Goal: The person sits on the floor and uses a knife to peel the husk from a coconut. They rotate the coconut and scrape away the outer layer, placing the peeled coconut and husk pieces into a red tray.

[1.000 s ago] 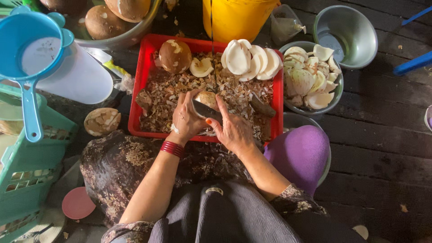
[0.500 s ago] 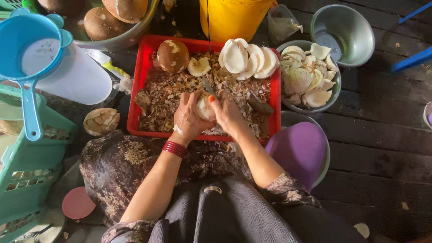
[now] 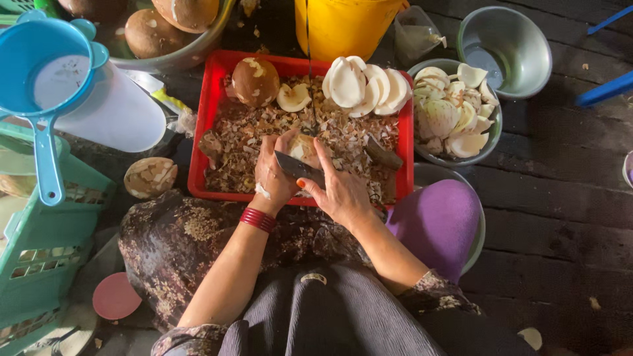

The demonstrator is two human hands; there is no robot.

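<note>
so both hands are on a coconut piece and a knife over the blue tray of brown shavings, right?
Not quite: the tray is red, not blue, as the head view shows. The rest holds: the left hand and right hand are on a coconut piece and a knife over the brown shavings.

Over the red tray [image 3: 210,132], the left hand [image 3: 273,175] and right hand [image 3: 339,191] close together around a piece of coconut [image 3: 304,148]. A dark knife blade [image 3: 300,168] lies across between them, just under the piece. Brown shavings [image 3: 247,142] cover the tray beneath both hands. Beyond the hands stand white coconut pieces [image 3: 359,82]; to the right hand's outer side sits a metal bowl [image 3: 491,142] of pieces.
</note>
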